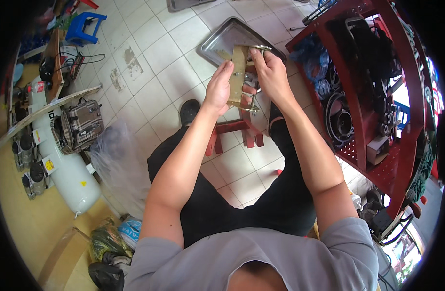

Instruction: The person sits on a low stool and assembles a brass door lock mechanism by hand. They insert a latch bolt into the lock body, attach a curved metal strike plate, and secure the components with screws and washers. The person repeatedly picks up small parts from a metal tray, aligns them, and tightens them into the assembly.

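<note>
Between my hands is a brass-coloured metal bracket assembly (238, 68), a long flat plate with bolts and bent ends. My left hand (217, 89) is closed round its left edge, and fingertips show through the gap on its far side. At the upper right part, my right hand (271, 72) grips it with the thumb on top; its other fingers are partly hidden. A grey metal tray (215, 41) lies on the floor beyond the assembly. Just below the assembly stands a low red metal frame (232, 127), between my feet.
To the right stands a dark red metal rack (360, 150) holding hoses, belts and parts. On the left are a white tank (79, 186), a plaid bag (84, 121) and clear plastic sheeting (116, 145). A blue stool (87, 29) stands at the far left on the tiled floor.
</note>
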Available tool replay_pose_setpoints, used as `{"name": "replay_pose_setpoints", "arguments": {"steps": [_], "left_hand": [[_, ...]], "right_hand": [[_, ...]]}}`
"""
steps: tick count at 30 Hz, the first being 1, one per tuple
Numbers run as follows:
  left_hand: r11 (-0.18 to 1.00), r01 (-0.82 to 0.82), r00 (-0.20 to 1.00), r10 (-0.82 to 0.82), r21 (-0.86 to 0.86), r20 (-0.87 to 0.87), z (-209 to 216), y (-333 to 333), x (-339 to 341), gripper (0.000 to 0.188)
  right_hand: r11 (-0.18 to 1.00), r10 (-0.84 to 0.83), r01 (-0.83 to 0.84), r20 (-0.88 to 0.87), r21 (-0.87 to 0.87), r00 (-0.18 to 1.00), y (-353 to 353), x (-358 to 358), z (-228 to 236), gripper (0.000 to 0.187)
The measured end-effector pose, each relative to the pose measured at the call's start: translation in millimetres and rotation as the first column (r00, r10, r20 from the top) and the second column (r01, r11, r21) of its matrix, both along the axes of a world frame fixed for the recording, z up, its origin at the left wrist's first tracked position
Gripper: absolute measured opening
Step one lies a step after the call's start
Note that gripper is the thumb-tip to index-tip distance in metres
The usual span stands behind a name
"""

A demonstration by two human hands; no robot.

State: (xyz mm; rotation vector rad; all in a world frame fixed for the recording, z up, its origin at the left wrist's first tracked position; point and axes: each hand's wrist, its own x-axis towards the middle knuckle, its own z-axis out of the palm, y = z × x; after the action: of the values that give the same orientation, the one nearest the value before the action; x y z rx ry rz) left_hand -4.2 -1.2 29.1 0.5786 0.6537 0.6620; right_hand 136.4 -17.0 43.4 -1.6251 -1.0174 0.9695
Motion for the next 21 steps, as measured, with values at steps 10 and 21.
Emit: {"name": "replay_pose_setpoints", "arguments": {"steps": [10, 21], "left_hand": [[0.991, -0.083, 0.991, 0.093, 0.101, -0.094, -1.4, -4.3, 2.3, 0.041], [0.981, -0.011, 0.997, 0.024, 0.192, -0.068, -3.3, 11.8, -22.6, 0.054]], "right_hand": [[0.997, -0.072, 0.072, 0.028, 0.019, 0.997, 1.6, -11.9, 0.7, 0.038], [0.999, 0.049, -0.047, -0.355, 0.014, 0.934, 13.6, -2.3, -5.6, 0.033]]}}
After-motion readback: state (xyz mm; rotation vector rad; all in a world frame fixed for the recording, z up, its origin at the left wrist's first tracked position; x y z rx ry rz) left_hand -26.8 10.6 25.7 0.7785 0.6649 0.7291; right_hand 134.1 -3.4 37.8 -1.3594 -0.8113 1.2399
